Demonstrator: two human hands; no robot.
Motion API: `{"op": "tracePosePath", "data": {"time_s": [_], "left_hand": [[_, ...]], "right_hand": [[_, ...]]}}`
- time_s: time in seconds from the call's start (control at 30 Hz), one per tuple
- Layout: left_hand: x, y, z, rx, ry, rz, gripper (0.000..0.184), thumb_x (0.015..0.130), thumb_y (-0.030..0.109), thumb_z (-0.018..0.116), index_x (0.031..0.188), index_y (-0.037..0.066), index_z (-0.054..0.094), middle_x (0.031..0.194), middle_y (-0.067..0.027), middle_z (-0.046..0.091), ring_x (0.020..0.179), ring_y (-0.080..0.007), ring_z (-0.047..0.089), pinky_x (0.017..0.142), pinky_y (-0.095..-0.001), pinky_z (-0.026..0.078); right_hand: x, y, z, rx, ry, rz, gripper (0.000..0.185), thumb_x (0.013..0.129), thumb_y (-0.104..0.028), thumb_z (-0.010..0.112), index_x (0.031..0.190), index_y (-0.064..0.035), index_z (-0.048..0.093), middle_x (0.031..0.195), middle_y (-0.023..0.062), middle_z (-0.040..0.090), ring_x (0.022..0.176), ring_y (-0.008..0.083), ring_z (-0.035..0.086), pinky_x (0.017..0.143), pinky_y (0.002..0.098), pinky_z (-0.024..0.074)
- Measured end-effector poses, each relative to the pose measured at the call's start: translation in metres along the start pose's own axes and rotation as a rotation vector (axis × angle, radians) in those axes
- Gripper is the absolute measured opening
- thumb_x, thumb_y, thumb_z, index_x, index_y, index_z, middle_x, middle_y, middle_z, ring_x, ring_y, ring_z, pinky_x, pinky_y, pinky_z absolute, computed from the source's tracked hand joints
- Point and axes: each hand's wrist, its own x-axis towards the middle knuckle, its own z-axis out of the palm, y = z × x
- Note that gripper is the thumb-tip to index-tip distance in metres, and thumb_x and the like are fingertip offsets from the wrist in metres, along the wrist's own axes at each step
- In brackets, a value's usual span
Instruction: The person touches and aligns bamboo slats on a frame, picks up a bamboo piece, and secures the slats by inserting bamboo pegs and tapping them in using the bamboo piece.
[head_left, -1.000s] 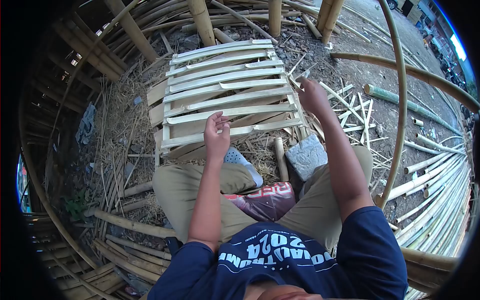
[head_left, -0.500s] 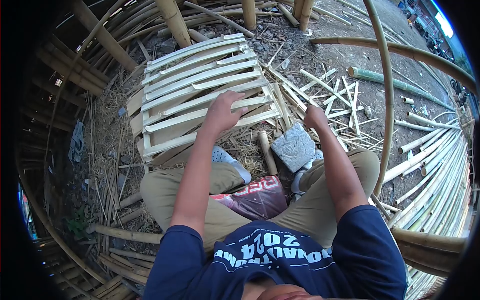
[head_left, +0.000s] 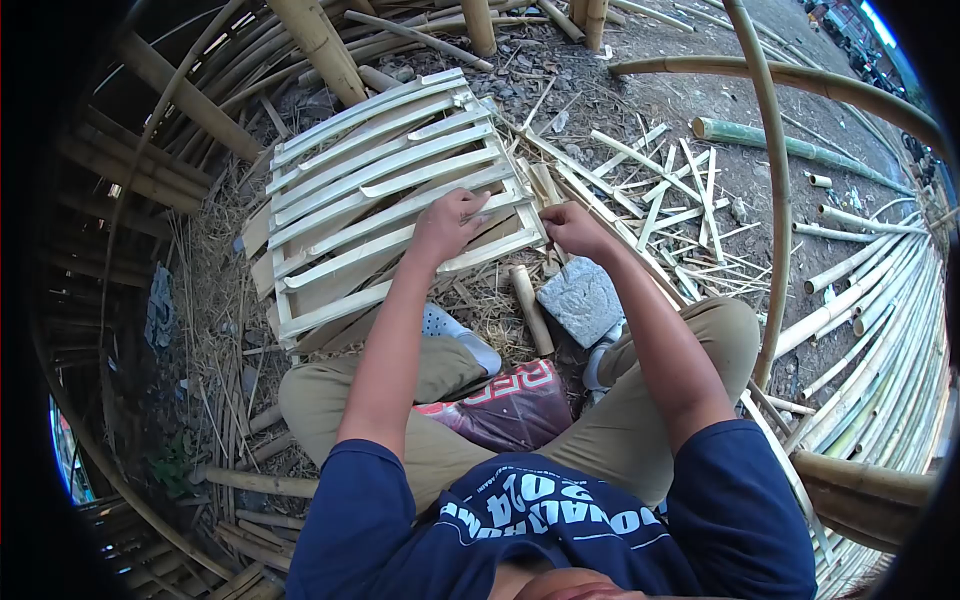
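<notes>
A panel of pale split-bamboo slats lies in front of me, its slats laid crosswise over side strips. My left hand is on the near right part of the panel, fingers closed at one of the slats. At the panel's right edge is my right hand, its fingers pinched together near the slat ends; what they hold is too small to make out. A grey stone block sits just below my right hand. Beside it lies a short bamboo piece.
Loose bamboo strips are scattered to the right of the panel. Long bamboo poles are bundled at the far right. A curved bamboo pole rises close on my right. Upright bamboo posts stand behind the panel.
My right hand has moved left to the panel's right edge. The left hand's spread fingers have closed at a slat. The view has shifted slightly.
</notes>
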Motion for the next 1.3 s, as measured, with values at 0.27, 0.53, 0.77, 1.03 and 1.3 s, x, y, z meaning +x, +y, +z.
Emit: {"op": "tracePosePath", "data": {"time_s": [0.27,0.53,0.77,1.03,1.3], "left_hand": [[-0.001,-0.013,-0.005,-0.008,-0.030,0.042,0.036,0.096,0.032,0.071,0.132,0.024,0.072,0.110,-0.0100,0.071,0.100,-0.0301,0.068,0.090,-0.0395,0.053],[0.004,-0.040,-0.010,0.072,-0.061,0.165,0.040,0.097,0.044,0.069,0.135,0.033,0.069,0.098,-0.0068,0.070,0.090,-0.0276,0.068,0.083,-0.0412,0.054],[0.003,-0.043,-0.007,0.103,-0.039,0.195,0.038,0.097,0.042,0.068,0.134,0.034,0.070,0.093,-0.0074,0.069,0.087,-0.0283,0.067,0.080,-0.0420,0.053],[-0.002,-0.038,-0.008,0.123,-0.036,0.152,0.038,0.097,0.044,0.067,0.134,0.034,0.070,0.092,-0.0074,0.069,0.087,-0.0283,0.067,0.080,-0.0417,0.053],[-0.006,-0.029,-0.012,0.118,-0.030,0.132,0.040,0.097,0.047,0.066,0.133,0.031,0.071,0.094,-0.0077,0.070,0.089,-0.0284,0.068,0.082,-0.0419,0.053]], "right_hand": [[-0.011,-0.023,0.003,-0.046,-0.030,0.084,0.030,0.101,-0.007,0.049,0.118,0.0013,0.072,0.086,0.0057,0.071,0.072,0.0106,0.065,0.059,0.0290,0.0509],[-0.004,0.001,0.004,-0.012,0.017,0.074,0.031,0.102,-0.011,0.052,0.123,0.0056,0.068,0.083,0.0099,0.072,0.063,0.0148,0.065,0.057,0.0326,0.0524],[-0.009,-0.007,0.005,-0.018,0.004,0.090,0.028,0.107,-0.015,0.050,0.120,0.0000,0.070,0.087,0.0043,0.071,0.067,0.0119,0.068,0.055,0.0283,0.0504],[-0.006,-0.003,0.004,-0.015,-0.022,0.082,0.027,0.107,-0.016,0.049,0.116,-0.0004,0.070,0.087,0.0050,0.073,0.069,0.0129,0.070,0.056,0.0291,0.0511],[-0.009,-0.012,0.005,0.002,-0.012,0.089,0.030,0.103,-0.010,0.048,0.118,0.0052,0.069,0.088,0.0108,0.073,0.071,0.0160,0.071,0.057,0.0318,0.0550]]}}
